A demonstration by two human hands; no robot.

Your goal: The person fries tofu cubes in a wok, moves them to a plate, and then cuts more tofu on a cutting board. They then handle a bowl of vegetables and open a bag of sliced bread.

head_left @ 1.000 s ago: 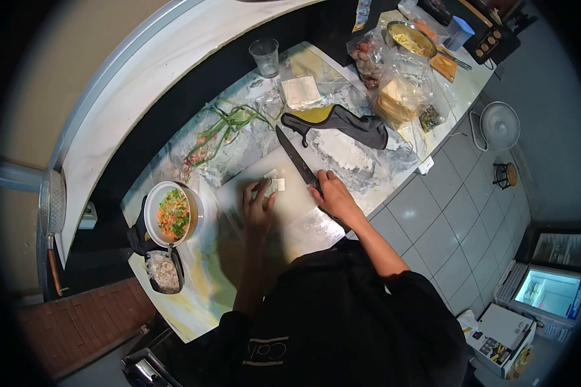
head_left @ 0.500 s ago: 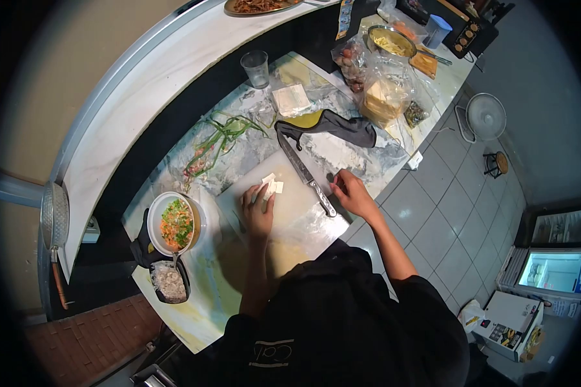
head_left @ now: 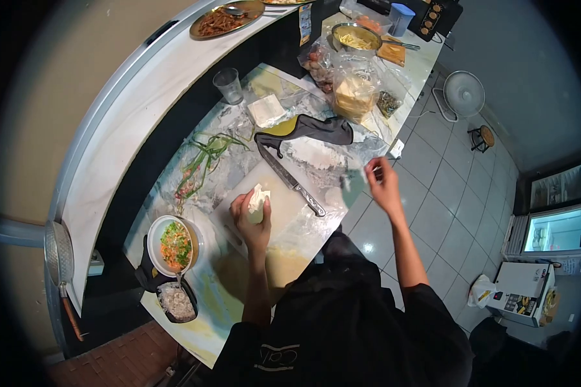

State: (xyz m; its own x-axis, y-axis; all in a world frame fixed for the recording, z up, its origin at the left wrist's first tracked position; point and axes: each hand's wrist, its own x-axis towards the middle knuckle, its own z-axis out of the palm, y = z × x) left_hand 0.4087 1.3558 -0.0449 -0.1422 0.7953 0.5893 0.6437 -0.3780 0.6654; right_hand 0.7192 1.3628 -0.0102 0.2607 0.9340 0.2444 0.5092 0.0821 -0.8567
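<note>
My left hand point(head_left: 250, 224) is over the white cutting board point(head_left: 289, 218), fingers and thumb closed around several small white flat pieces point(head_left: 259, 195) whose kind I cannot make out. A large kitchen knife point(head_left: 289, 178) lies on the board to the right of it, handle toward the near edge. Out past the table's right edge, my right hand point(head_left: 383, 185) is raised over the floor. Its fingers are curled together, and whatever may be between them is hidden. A white square block point(head_left: 266, 110) sits farther back on the table.
Green onions point(head_left: 212, 155) and a bowl of chopped vegetables point(head_left: 175, 246) are on the left. A tub of pale mixture point(head_left: 177, 302) stands nearer. Behind the knife lies a black cloth point(head_left: 326, 129). Bagged food point(head_left: 355, 93) and a pan point(head_left: 356, 37) occupy the far right counter.
My left hand has gathered up the white pieces that lay spread on the board. My right hand has moved away from the knife, outward past the table edge. The view has shifted.
</note>
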